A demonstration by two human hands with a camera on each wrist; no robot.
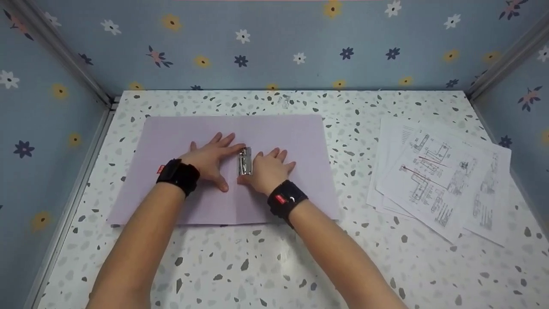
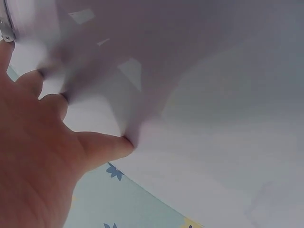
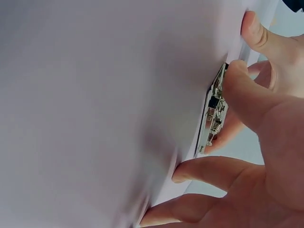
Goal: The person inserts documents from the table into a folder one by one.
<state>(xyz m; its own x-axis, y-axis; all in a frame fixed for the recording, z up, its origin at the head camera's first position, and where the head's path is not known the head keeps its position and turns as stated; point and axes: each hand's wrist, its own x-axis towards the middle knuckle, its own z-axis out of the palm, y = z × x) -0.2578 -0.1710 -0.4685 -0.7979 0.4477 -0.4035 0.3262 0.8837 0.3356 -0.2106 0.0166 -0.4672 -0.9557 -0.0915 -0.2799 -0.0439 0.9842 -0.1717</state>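
An opened light-purple folder (image 1: 283,128) lies flat, its fold running down the middle. On it, just right of the fold, sits a metal clip mechanism (image 1: 245,161) with a spring visible in the right wrist view. My left hand (image 1: 208,161) rests on the folder with fingers spread, its index fingertip touching the clip's far end; that end also shows in the left wrist view as a metal corner (image 2: 6,29). My right hand (image 1: 270,174) presses its thumb (image 3: 237,78) on the clip's near end, while its other fingers are spread on the folder to the right.
Several loose printed sheets (image 1: 429,171) with line drawings overlap at the right of the speckled white table (image 1: 257,266). Flower-patterned blue panels (image 1: 274,47) stand behind the table and along both sides. Each wrist wears a black strap (image 1: 178,176).
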